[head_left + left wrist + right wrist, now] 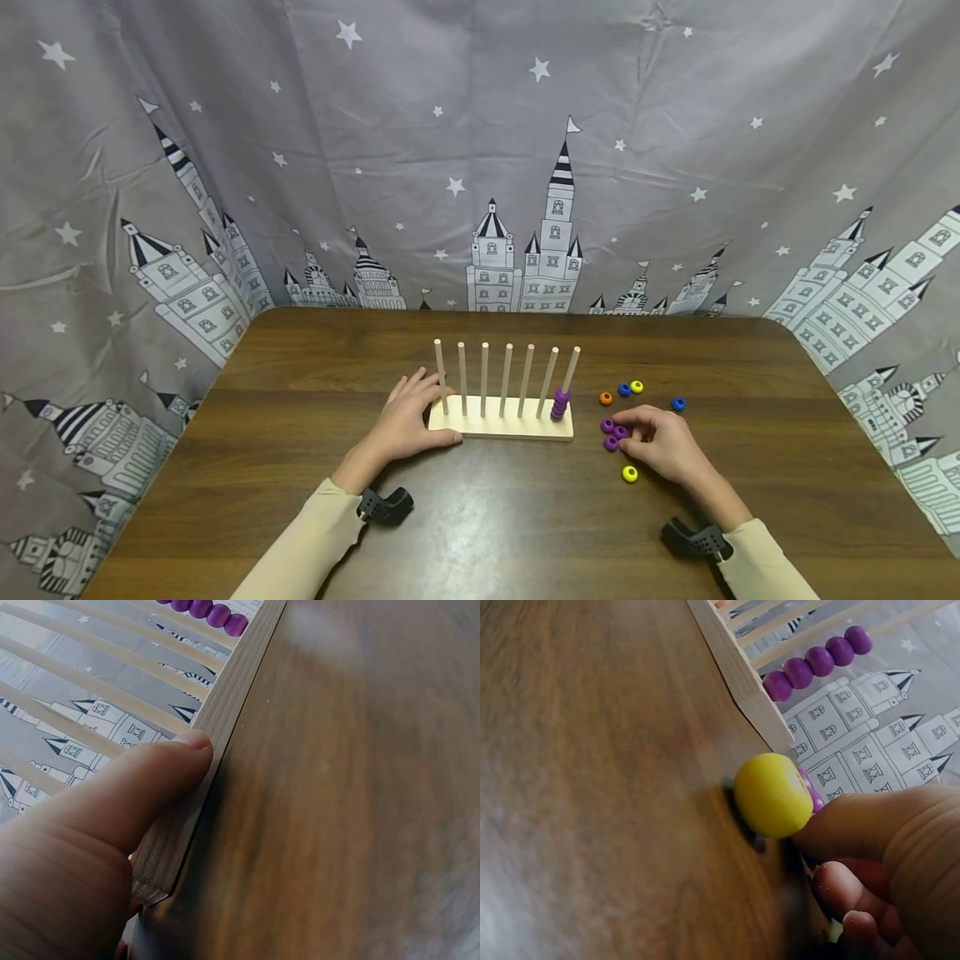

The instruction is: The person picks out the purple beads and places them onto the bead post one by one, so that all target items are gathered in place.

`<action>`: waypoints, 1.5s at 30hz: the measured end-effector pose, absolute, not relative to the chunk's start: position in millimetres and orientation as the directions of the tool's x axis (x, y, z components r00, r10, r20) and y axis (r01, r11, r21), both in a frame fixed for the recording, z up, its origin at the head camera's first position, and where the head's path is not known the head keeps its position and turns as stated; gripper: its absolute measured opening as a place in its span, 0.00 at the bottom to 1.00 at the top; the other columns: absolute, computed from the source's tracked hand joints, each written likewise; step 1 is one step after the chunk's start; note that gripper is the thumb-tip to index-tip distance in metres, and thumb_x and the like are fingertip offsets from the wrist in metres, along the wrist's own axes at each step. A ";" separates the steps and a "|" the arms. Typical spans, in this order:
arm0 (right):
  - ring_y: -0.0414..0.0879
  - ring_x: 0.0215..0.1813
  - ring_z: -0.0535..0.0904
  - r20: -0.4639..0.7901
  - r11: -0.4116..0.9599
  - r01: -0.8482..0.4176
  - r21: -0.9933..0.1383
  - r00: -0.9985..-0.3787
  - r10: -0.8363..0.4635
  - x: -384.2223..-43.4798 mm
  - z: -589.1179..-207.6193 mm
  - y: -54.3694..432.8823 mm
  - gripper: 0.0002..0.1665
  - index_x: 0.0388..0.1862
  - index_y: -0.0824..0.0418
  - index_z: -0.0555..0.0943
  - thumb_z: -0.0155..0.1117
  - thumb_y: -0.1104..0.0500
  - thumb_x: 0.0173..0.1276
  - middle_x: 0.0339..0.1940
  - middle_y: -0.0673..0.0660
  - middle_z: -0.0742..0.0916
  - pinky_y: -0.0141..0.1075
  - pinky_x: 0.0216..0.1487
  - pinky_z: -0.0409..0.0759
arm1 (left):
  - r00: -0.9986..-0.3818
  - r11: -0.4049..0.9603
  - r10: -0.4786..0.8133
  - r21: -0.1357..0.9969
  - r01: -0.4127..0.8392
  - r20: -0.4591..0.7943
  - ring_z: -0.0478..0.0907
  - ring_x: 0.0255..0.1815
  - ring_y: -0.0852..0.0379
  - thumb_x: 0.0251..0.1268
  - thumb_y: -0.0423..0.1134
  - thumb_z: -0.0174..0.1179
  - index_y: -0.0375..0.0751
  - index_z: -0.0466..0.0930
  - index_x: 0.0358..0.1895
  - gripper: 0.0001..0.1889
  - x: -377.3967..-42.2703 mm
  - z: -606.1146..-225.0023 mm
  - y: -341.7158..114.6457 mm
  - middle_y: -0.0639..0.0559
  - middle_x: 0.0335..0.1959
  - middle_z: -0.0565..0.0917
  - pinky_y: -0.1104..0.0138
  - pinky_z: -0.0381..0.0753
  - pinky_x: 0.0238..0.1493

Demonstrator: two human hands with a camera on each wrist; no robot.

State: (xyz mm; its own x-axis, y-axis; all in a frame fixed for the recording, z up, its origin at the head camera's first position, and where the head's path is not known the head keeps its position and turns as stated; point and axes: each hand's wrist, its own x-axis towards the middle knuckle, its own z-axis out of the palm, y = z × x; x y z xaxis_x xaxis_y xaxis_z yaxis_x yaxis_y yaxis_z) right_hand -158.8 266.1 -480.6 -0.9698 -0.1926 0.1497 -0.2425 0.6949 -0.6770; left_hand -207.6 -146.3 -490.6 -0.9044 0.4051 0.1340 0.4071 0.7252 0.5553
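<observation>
A pale wooden peg stand with several upright pegs is on the table. Purple beads are stacked on its rightmost peg. My left hand grips the stand's left end, thumb along the front edge, fingers reaching behind. The thumb lies against the base's edge in the left wrist view. To the right, my right hand has thumb and forefinger around one of 3 loose purple beads; I cannot tell if they pinch it. A yellow bead mostly hides the purple ones in the right wrist view.
A yellow bead lies just in front of the right hand. Behind it are an orange bead, a blue bead, another yellow bead and a second blue bead. A grey castle-print curtain hangs behind the table.
</observation>
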 end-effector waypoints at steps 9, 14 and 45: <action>0.29 0.26 0.71 0.163 0.707 -0.240 -0.665 -0.971 -0.176 -159.4 -481.7 262.7 0.15 0.43 0.62 0.89 0.74 0.69 0.55 0.25 0.47 0.82 0.27 0.25 0.70 | -0.905 0.732 0.405 0.547 0.406 0.129 0.55 0.81 0.31 0.49 0.57 0.74 0.43 0.82 0.60 0.35 -206.6 -491.2 -148.0 0.36 0.74 0.72 0.34 0.47 0.81; 0.29 0.26 0.71 0.169 0.709 -0.240 -0.663 -0.971 -0.170 -159.0 -482.2 261.2 0.14 0.42 0.62 0.89 0.73 0.70 0.55 0.25 0.46 0.82 0.27 0.25 0.70 | -0.907 0.738 0.402 0.544 0.399 0.121 0.55 0.82 0.31 0.49 0.58 0.74 0.43 0.82 0.60 0.35 -207.0 -493.1 -148.8 0.36 0.74 0.72 0.34 0.47 0.81; 0.28 0.26 0.72 0.201 0.662 -0.219 -0.717 -0.974 -0.105 -159.3 -484.9 269.3 0.10 0.36 0.63 0.89 0.71 0.71 0.55 0.29 0.53 0.85 0.26 0.26 0.73 | -0.907 0.733 0.405 0.552 0.397 0.114 0.54 0.82 0.31 0.49 0.57 0.74 0.44 0.82 0.60 0.35 -207.4 -489.3 -146.6 0.37 0.74 0.72 0.35 0.46 0.81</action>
